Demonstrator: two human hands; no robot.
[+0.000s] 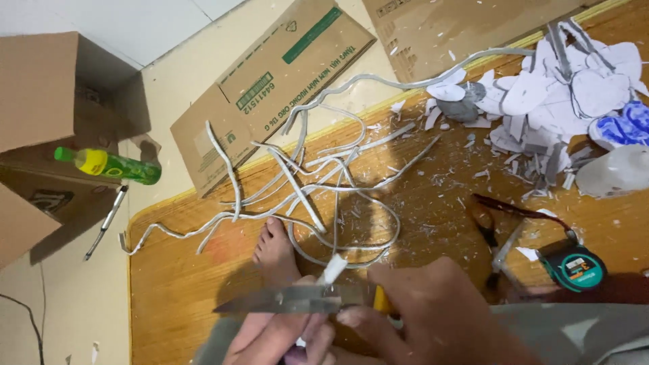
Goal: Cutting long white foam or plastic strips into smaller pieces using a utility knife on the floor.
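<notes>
R hand (433, 311) gripped the knife (284, 301) tight, blade lying across, tip pointing left; L hand (284, 338) pinched a white strip (332, 270) just behind it, standing up w/ a slight tilt.

A green bottle (111, 164) lies by flattened cardboard (270, 88); tape measure (573, 268) right.

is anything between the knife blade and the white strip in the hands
Nothing visible does. The right hand holds the knife with its blade lying right against the white strip pinched in the left hand. The scissors and tape measure lie off to the right.
</notes>
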